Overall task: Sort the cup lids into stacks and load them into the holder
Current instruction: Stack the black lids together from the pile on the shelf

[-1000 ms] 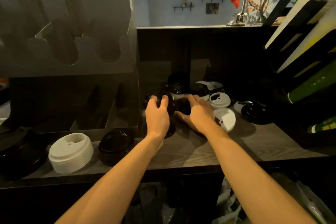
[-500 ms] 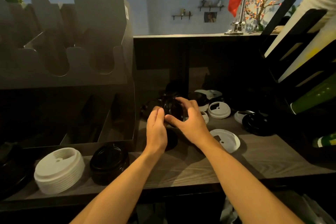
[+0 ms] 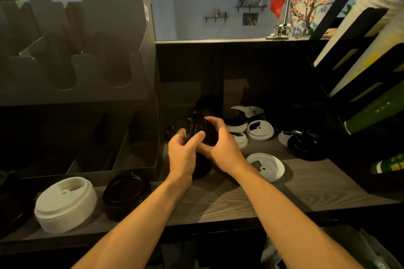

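— Where are the hands?
— Both are just right of the holder [image 3: 122, 72], low over the tabletop [image 3: 306, 192]. The left hand [image 3: 182, 153] and the right hand [image 3: 223, 148] each curl round the same bunch of black lids [image 3: 202, 131], fingers on its rim, holding it up between them.
— How many lids are in that bunch?
— It is too dark to count.
— And the sorted ones?
— In front of the holder, near the tabletop's front edge, stands a white stack [image 3: 65, 203]. A black stack [image 3: 126, 190] is just beside it, on the side toward the hands.
— The loose ones?
— They lie farther right of the holder, past the hands. A single white lid [image 3: 265, 166] lies flat, more white lids [image 3: 260, 130] sit behind it, and a black pile [image 3: 305, 146] is farthest from the holder.
— What is in the holder's lower compartments?
— They are in shadow, so I cannot tell.
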{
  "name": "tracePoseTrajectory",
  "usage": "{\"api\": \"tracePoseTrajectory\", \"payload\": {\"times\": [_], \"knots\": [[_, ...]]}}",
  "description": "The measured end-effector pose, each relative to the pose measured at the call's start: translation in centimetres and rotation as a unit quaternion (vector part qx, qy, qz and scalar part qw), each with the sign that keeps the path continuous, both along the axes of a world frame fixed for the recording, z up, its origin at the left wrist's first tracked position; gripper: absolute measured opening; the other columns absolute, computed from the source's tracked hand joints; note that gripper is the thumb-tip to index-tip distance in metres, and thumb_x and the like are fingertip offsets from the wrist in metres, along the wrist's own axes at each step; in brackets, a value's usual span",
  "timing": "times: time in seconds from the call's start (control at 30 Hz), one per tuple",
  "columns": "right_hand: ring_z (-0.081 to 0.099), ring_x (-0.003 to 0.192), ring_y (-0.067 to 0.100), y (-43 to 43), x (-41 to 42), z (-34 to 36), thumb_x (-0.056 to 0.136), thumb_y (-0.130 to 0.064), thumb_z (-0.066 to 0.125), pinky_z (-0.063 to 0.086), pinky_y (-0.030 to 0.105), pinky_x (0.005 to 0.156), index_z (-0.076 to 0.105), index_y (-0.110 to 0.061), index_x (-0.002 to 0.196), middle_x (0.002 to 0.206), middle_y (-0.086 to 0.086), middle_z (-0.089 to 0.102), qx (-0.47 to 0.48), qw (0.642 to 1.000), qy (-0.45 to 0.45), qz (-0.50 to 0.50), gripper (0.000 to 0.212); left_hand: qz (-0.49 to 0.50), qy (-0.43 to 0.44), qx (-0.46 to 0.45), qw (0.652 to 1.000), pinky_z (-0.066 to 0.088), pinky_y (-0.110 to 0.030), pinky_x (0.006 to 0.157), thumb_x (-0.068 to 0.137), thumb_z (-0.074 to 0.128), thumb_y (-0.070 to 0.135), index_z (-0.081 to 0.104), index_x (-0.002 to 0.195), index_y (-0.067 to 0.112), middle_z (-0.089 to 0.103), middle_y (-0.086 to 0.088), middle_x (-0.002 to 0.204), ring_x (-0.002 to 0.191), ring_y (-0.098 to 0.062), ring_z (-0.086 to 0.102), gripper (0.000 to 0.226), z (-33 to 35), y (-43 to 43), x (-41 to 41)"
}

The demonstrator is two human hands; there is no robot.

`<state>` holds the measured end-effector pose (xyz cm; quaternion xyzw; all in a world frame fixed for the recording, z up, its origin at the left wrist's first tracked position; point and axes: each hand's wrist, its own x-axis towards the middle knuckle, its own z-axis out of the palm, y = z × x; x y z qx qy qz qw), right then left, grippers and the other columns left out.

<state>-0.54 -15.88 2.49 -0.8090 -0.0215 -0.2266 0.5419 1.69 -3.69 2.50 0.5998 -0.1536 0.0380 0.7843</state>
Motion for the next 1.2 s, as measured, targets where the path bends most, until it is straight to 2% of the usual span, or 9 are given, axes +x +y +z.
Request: {"api": "tracePoseTrajectory", "payload": {"times": [0.1, 0.13, 0.23, 0.3, 0.4, 0.5, 0.77, 1.03, 1.2], "knots": [[0.05, 0.113, -0.007, -0.3, -0.2, 0.2, 0.085, -0.031, 0.08, 0.043, 0.009, 0.085, 0.036, -0.035, 0.144, 0.127, -0.021, 0.049, -0.002, 0.999, 0.021, 0.04, 0.074, -0.012, 0.009, 0.0, 1.0, 0.06, -0.04, 0.088, 0.091, 0.072, 0.012, 0.07, 0.104, 0.008, 0.077, -0.005, 0.091, 0.095, -0.027, 0.074, 0.014, -0.1, 0.1, 0.3], [0.054, 0.113, -0.007, -0.4, -0.3, 0.4, 0.089, -0.026, 0.076, 0.046, 0.01, 0.086, 0.039, -0.034, 0.145, 0.128, -0.02, 0.053, 0.028, 0.997, 0.022, 0.071, 0.067, -0.01, 0.011, -0.005, 1.0, 0.061, -0.042, 0.088, 0.092, 0.07, 0.01, 0.07, 0.102, 0.01, 0.077, -0.006, 0.091, 0.094, -0.027, 0.074, 0.01, -0.1, 0.1, 0.4], [0.064, 0.111, -0.001, -0.6, -0.1, 0.9, 0.102, -0.02, 0.056, 0.05, 0.015, 0.086, 0.06, -0.028, 0.133, 0.121, -0.01, 0.068, 0.188, 0.979, 0.002, 0.08, 0.032, 0.002, 0.019, -0.027, 0.999, 0.056, -0.05, 0.096, 0.094, 0.07, 0.014, 0.07, 0.105, 0.014, 0.078, -0.007, 0.098, 0.098, -0.029, 0.074, 0.011, -0.1, 0.2, 0.8], [0.067, 0.103, 0.0, -0.6, 0.1, 1.0, 0.103, -0.021, 0.056, 0.054, 0.017, 0.081, 0.065, -0.025, 0.125, 0.113, -0.007, 0.072, 0.217, 0.976, -0.01, 0.03, 0.025, 0.001, 0.009, -0.016, 1.0, 0.058, -0.045, 0.093, 0.094, 0.07, 0.014, 0.069, 0.105, 0.016, 0.078, -0.006, 0.098, 0.098, -0.027, 0.074, 0.011, -0.1, 0.2, 0.7], [0.07, 0.097, 0.003, -0.8, 0.3, 0.9, 0.099, -0.014, 0.062, 0.056, 0.019, 0.077, 0.069, -0.02, 0.12, 0.106, -0.004, 0.075, 0.243, 0.97, -0.011, 0.009, 0.023, -0.001, 0.0, -0.013, 1.0, 0.059, -0.04, 0.091, 0.092, 0.072, 0.015, 0.064, 0.114, 0.015, 0.075, -0.009, 0.106, 0.101, -0.027, 0.074, 0.023, 0.0, 0.0, 0.7], [0.072, 0.097, 0.006, -1.1, 0.5, 1.1, 0.095, -0.01, 0.067, 0.057, 0.021, 0.075, 0.07, -0.016, 0.117, 0.104, -0.002, 0.076, 0.265, 0.964, -0.021, 0.0, 0.023, -0.002, 0.0, -0.018, 1.0, 0.058, -0.047, 0.097, 0.093, 0.073, 0.02, 0.062, 0.128, 0.012, 0.075, -0.009, 0.113, 0.106, -0.024, 0.073, 0.038, 0.1, 0.1, 0.7], [0.07, 0.103, 0.007, -1.3, 0.4, 0.9, 0.09, -0.005, 0.071, 0.056, 0.02, 0.079, 0.071, -0.018, 0.116, 0.109, 0.0, 0.075, 0.246, 0.969, -0.035, -0.001, 0.03, -0.013, -0.015, 0.002, 1.0, 0.055, -0.056, 0.098, 0.098, 0.066, 0.014, 0.068, 0.117, 0.014, 0.077, -0.006, 0.108, 0.103, -0.026, 0.074, 0.019, -0.1, 0.3, 1.0], [0.069, 0.106, 0.009, -1.2, 0.2, 1.1, 0.087, -0.004, 0.074, 0.057, 0.024, 0.084, 0.07, -0.015, 0.118, 0.109, 0.0, 0.075, 0.239, 0.97, -0.038, 0.01, 0.033, -0.018, -0.003, 0.003, 1.0, 0.056, -0.053, 0.098, 0.099, 0.065, 0.011, 0.067, 0.119, 0.009, 0.077, -0.007, 0.106, 0.102, -0.024, 0.074, 0.02, 0.0, 0.3, 1.1], [0.071, 0.105, 0.015, -1.4, -0.1, 1.5, 0.087, -0.002, 0.072, 0.059, 0.029, 0.087, 0.07, -0.015, 0.116, 0.107, 0.001, 0.076, 0.302, 0.952, -0.029, 0.038, 0.032, -0.045, 0.008, -0.01, 0.999, 0.058, -0.048, 0.096, 0.092, 0.074, 0.016, 0.066, 0.118, 0.013, 0.077, -0.009, 0.109, 0.103, -0.026, 0.074, 0.027, 0.4, 0.2, 0.7]]}}
